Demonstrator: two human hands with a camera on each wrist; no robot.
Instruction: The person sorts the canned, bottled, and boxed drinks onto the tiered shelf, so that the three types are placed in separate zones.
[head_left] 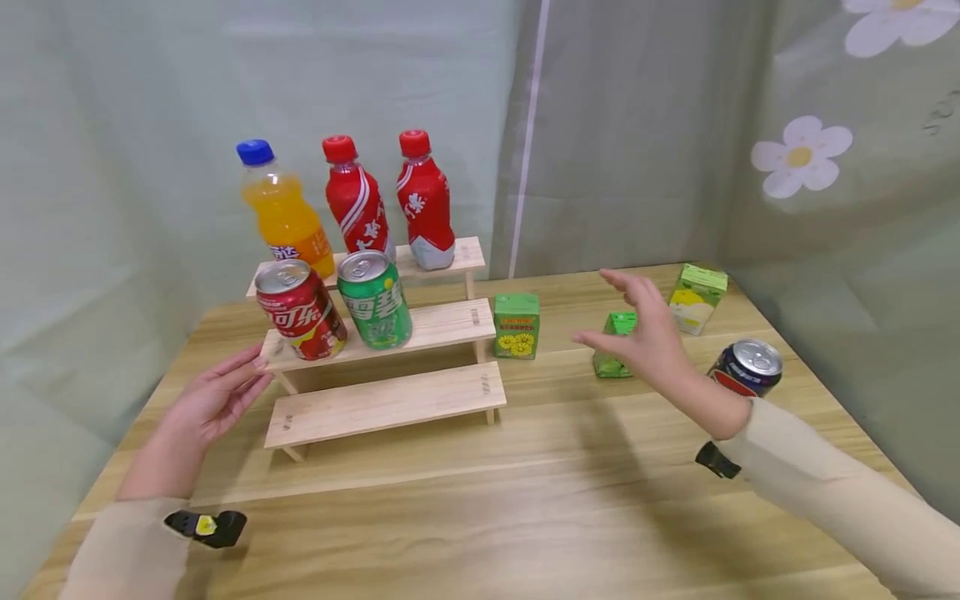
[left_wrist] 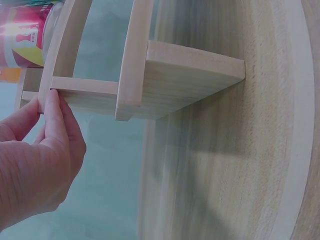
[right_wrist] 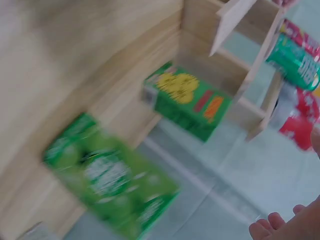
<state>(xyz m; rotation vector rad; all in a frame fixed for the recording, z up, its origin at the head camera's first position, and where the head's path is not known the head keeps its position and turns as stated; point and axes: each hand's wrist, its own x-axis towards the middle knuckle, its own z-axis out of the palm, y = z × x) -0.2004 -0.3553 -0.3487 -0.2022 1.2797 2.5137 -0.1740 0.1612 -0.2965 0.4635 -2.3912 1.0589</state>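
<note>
At the rack's left side, my left hand [head_left: 217, 396] pinches the end of the middle shelf of a three-step wooden rack [head_left: 390, 404]; thumb and fingertips meet its edge in the left wrist view. On that shelf stand a red cola can [head_left: 303, 312] and a green soda can [head_left: 377, 304]. My right hand [head_left: 651, 337] is held above the table with thumb and fingers spread, holding nothing. Partly hidden behind it is a green drink carton [right_wrist: 110, 175] with apple-like fruit on it. Left of that stands a green carton with yellow flowers [head_left: 516, 327], beside the rack.
An orange soda bottle [head_left: 288, 217] and two red-labelled bottles, one in the middle [head_left: 358, 204] and one at right [head_left: 426, 208], stand on the top shelf. Farther right are a yellow-green carton [head_left: 696, 302] and a dark blue can [head_left: 750, 365]. A curtain [head_left: 622, 125] hangs behind the table.
</note>
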